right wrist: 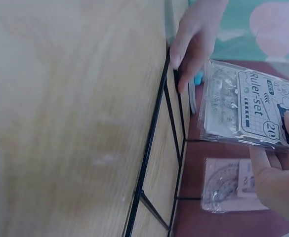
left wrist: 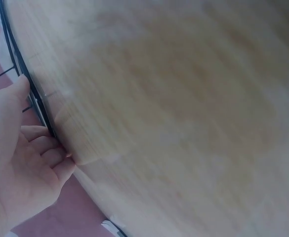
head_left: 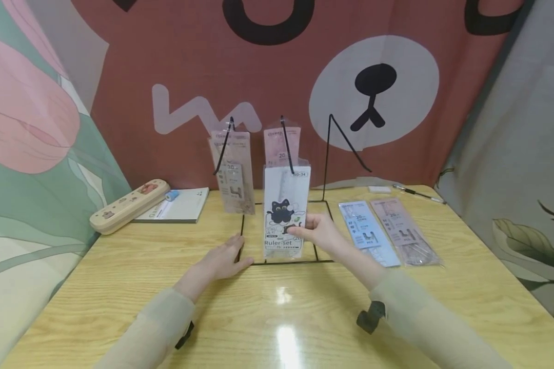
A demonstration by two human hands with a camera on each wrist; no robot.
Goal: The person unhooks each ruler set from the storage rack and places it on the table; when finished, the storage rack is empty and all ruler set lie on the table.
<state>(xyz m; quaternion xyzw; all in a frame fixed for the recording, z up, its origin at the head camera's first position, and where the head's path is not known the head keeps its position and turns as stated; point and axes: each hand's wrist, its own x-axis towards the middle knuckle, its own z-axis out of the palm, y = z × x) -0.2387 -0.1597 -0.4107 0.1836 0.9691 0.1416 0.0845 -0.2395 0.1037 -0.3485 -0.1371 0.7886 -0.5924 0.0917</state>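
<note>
A black wire display rack [head_left: 286, 262] stands mid-table. My left hand [head_left: 226, 259] lies flat with straight fingers on its front left corner; the left wrist view shows that hand [left wrist: 20, 163] against the wire [left wrist: 16, 54]. My right hand [head_left: 316, 230] pinches the lower right edge of a white ruler-set pack [head_left: 283, 197] with a black cat, which hangs from the middle hook. The right wrist view shows this pack [right wrist: 248, 108] between thumb and fingers of my right hand [right wrist: 277, 177], and the left hand [right wrist: 193, 39] on the rack base [right wrist: 151, 133]. A pink pack [head_left: 234, 174] hangs on the left hook.
Another pink pack [head_left: 281, 143] hangs behind the white one; the right hook [head_left: 346, 138] is bare. A blue pack [head_left: 369, 230] and a pink pack [head_left: 403, 230] lie at the right. A pencil case [head_left: 129, 205], notebook [head_left: 177, 205] and pen [head_left: 417, 193] lie at the back. Fabric hangs around.
</note>
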